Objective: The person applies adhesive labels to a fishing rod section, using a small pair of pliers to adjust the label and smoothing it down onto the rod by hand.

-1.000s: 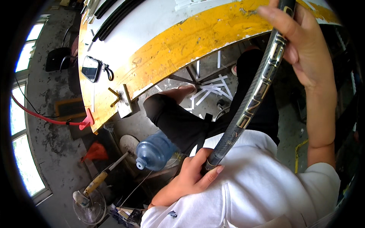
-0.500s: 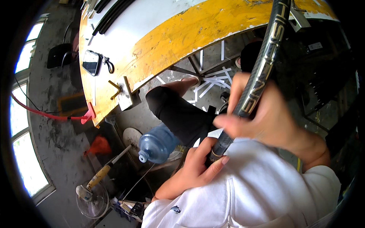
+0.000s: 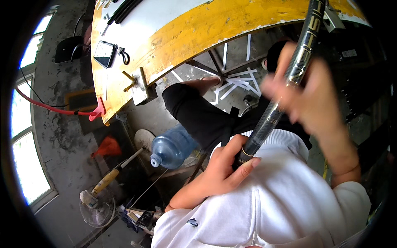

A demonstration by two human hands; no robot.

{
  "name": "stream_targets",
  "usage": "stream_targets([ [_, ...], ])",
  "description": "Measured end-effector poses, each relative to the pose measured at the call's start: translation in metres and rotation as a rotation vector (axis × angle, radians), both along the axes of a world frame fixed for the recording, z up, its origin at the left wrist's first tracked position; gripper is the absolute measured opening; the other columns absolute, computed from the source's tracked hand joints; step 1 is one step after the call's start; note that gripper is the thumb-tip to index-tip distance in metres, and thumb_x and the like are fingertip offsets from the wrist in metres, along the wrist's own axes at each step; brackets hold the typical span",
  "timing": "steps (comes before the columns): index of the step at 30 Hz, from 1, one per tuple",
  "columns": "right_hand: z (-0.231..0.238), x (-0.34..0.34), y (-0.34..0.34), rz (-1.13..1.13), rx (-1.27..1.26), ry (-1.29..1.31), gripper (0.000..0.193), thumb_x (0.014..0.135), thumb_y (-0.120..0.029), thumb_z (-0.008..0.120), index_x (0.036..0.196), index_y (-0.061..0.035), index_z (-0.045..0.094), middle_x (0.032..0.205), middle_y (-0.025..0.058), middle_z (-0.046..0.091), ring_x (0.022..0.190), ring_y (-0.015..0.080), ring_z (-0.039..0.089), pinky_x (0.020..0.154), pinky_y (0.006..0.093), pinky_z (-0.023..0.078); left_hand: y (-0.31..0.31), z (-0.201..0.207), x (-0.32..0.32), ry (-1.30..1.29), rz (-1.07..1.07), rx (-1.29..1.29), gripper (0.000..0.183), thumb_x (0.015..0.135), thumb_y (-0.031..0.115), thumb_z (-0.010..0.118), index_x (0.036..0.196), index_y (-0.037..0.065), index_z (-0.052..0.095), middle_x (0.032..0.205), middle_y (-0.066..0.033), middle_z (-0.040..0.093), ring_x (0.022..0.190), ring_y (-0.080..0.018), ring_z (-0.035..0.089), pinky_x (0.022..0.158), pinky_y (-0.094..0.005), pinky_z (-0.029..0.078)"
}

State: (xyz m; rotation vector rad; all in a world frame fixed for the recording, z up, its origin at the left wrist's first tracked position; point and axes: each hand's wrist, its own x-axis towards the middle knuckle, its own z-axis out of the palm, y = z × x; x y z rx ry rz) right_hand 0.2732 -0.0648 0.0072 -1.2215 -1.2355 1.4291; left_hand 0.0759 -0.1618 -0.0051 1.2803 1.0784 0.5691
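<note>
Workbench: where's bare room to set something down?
Bare: yellow band between yellow-handled clamp and held black tube, as seen; white surface between black rods and that band. Crowded: left corner, with smartphone, cord, red hose fitting, clamp.

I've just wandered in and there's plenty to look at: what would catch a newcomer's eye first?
First, the glossy black rod slanting through the right half, its lower end in the left hand, the blurred right hand higher along it. Then the yellow-edged table curving across the top, and the blue bottle just left of centre.
</note>
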Motion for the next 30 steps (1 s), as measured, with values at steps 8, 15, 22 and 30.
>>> stream_targets([
  [8, -0.006, 0.028, 0.021, -0.046, 0.027, 0.066, 0.024, 0.077, -0.019, 0.075, 0.070, -0.0109, 0.053, 0.057, -0.0031, 0.052, 0.034, 0.0020, 0.037, 0.030, 0.0173, 0.027, -0.004, -0.003, -0.006, 0.139, -0.059, 0.071, 0.026, 0.085, 0.013, 0.069, 0.100, -0.001, 0.052, 0.058, -0.0074, 0.048, 0.047, -0.0144, 0.046, 0.046, -0.0277, 0.036],
  [15, 0.014, 0.052, 0.037, -0.314, -0.080, 0.017, 0.024, 0.081, -0.022, 0.074, 0.081, -0.0118, 0.052, 0.058, -0.0077, 0.046, 0.035, -0.0011, 0.036, 0.030, 0.0145, 0.025, -0.001, -0.001, 0.000, 0.066, -0.062, -0.035, 0.018, 0.087, 0.008, 0.066, 0.091, 0.001, 0.049, 0.064, 0.0004, 0.049, 0.052, -0.0058, 0.045, 0.047, -0.0217, 0.033],
  [22, 0.023, 0.048, 0.003, -0.251, 0.026, 0.135, 0.019, 0.085, -0.022, 0.067, 0.086, -0.0087, 0.054, 0.065, -0.0046, 0.047, 0.038, 0.0002, 0.037, 0.034, 0.0160, 0.029, 0.019, 0.025, 0.013, -0.195, -0.163, -0.276, 0.020, 0.088, 0.007, 0.065, 0.095, 0.002, 0.047, 0.079, -0.0029, 0.052, 0.061, -0.0066, 0.046, 0.056, -0.0215, 0.036],
  [30, 0.029, 0.064, 0.001, -0.225, 0.028, 0.245, 0.026, 0.089, -0.025, 0.062, 0.094, -0.0042, 0.048, 0.059, -0.0061, 0.042, 0.032, -0.0015, 0.032, 0.032, 0.0148, 0.028, 0.017, 0.023, 0.023, -0.215, -0.220, 0.003, 0.027, 0.087, 0.014, 0.068, 0.101, -0.001, 0.050, 0.066, -0.0031, 0.048, 0.054, -0.0101, 0.045, 0.051, -0.0257, 0.036],
])
